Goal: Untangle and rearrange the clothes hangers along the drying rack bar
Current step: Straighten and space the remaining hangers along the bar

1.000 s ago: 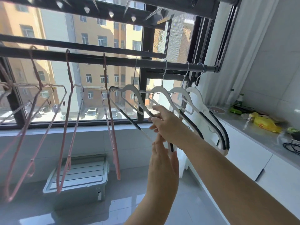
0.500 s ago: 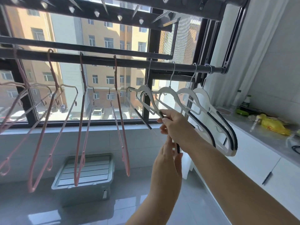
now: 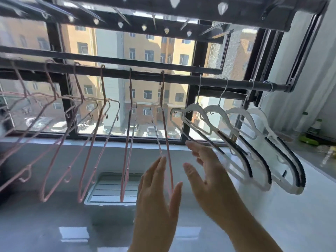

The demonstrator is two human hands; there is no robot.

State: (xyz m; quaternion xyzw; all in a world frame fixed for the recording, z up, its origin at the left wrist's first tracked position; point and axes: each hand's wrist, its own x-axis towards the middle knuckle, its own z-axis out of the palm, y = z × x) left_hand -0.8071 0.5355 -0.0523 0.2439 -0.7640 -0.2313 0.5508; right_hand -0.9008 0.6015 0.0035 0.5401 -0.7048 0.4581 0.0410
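Under window bar (image 3: 181,80), left hand (image 3: 156,206) perhaps brushes rightmost pink hanger (image 3: 165,124).

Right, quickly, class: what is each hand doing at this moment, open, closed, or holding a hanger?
Left hand: open, holding nothing.
Right hand: open, holding nothing.

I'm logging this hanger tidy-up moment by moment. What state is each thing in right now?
Bar, level, carrying all the hangers.
Pink hangers, hooked on the bar, spaced apart.
White hangers, hooked near the bar's right end, bunched closely, slanting.
Left hand, open, fingers straight, beside the rightmost pink hanger's lower end; contact unclear.
Right hand, open, fingers spread, holding nothing.
Storage box, on the floor, lid on.
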